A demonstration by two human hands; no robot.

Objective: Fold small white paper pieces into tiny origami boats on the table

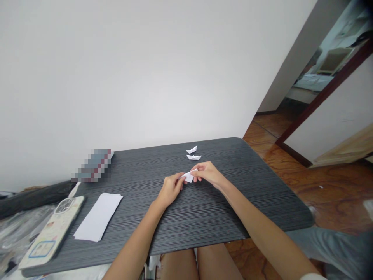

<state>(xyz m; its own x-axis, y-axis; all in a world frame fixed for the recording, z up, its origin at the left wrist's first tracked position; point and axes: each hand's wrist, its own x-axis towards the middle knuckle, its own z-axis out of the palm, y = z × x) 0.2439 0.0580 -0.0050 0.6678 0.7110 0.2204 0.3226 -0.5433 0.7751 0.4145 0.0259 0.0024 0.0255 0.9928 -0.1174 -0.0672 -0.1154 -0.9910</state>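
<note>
A small folded piece of white paper (190, 177) is held between my two hands, above the middle of the dark table. My left hand (172, 188) pinches its left end between thumb and fingers. At its right end, my right hand (207, 173) grips the upper corner, also in a pinch. The fingers cover both ends of the paper. Just beyond my hands, two white folded paper boats stand on the table: a nearer boat (194, 157) and a farther boat (192, 149), close together.
A stack of white paper sheets (99, 217) lies on the left of the dark table (140, 217). Left of it is a phone in a patterned case (54, 233). A pixelated object (94, 165) sits at the back left corner. A white wall (151, 77) rises behind the table.
</note>
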